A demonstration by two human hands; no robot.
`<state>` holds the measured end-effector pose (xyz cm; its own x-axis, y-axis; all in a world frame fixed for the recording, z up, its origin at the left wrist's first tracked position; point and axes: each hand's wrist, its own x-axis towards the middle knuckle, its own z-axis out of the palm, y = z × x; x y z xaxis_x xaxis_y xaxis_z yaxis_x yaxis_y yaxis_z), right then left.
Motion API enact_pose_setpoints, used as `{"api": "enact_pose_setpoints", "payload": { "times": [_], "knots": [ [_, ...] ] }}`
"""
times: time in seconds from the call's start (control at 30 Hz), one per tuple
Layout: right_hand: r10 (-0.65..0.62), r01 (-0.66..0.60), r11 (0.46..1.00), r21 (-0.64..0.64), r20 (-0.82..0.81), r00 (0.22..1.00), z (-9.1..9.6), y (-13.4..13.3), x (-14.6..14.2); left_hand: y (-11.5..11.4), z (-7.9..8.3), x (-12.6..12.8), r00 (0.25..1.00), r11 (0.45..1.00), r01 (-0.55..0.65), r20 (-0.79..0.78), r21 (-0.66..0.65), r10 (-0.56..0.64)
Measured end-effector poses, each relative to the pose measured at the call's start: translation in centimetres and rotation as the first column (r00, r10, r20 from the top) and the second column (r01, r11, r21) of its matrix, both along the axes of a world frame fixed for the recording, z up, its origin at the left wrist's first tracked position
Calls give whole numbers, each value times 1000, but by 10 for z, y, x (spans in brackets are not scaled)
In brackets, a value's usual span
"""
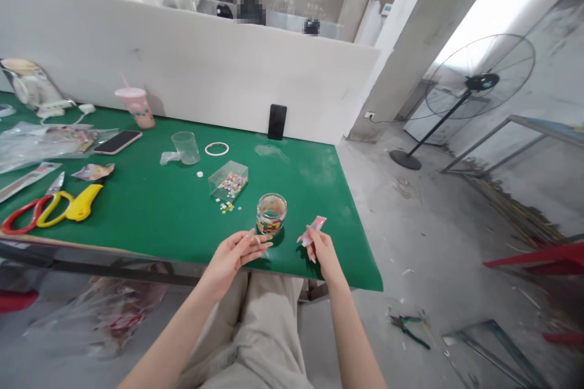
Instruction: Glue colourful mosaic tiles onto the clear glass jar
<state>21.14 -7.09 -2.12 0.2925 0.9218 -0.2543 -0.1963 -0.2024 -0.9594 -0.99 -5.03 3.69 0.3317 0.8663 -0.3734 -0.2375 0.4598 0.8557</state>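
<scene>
My right hand (319, 249) is closed around a small pink tube (314, 228) near the front edge of the green table (314, 176). My left hand (237, 252) hovers palm up at the front edge, fingers stretched toward the right, with a tiny piece that I cannot make out at the fingertips. Just beyond both hands stands a round glass cup covered in coloured mosaic tiles (271, 214). Behind it lies a tipped clear box spilling small coloured tiles (228, 182).
Farther back are a clear plastic cup (187, 147), a white ring (216, 148), a black phone leaning on the white partition (277, 121), a pink drink cup (134, 106) and another phone (117, 141). Scissors (31, 213) and a yellow cutter (82, 202) lie left. Pliers (408, 327) and a standing fan (474, 85) are on the floor at right.
</scene>
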Motion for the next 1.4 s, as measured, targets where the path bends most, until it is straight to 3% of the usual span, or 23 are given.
{"api": "enact_pose_setpoints", "payload": {
  "times": [0.13, 0.23, 0.43, 0.57, 0.8, 1.03, 1.27, 1.4],
  "knots": [
    [-23, 48, 993, 110, -211, 977, 13, -2, -19, 18, 6, -5, 997, 997, 78, -22, -22, -79],
    [-28, 92, 980, 177, -337, 941, 24, -1, -35, 29, 3, -6, 998, 994, 61, -18, -89, -63],
    [44, 89, 977, 194, -590, 806, 30, 5, -60, 40, -4, -5, 997, 985, 61, 51, -163, -54],
    [24, 107, 974, 197, -565, 825, 26, 9, -68, 47, -6, -2, 991, 974, 124, 78, -190, -111],
    [-19, 124, 971, 205, -451, 892, 23, 21, -67, 55, -6, 7, 982, 953, 145, 158, -265, -106],
    [-66, 157, 966, 203, -395, 916, 25, 37, -65, 68, -2, 14, 987, 957, 107, 148, -268, -69],
    [-163, 230, 967, 113, -419, 893, 42, 35, -60, 66, -3, 3, 990, 953, 75, 135, -293, -36],
    [-135, 164, 986, 26, -447, 884, 59, 17, -61, 49, 6, -13, 986, 938, 81, 164, -336, -27]
  ]
}}
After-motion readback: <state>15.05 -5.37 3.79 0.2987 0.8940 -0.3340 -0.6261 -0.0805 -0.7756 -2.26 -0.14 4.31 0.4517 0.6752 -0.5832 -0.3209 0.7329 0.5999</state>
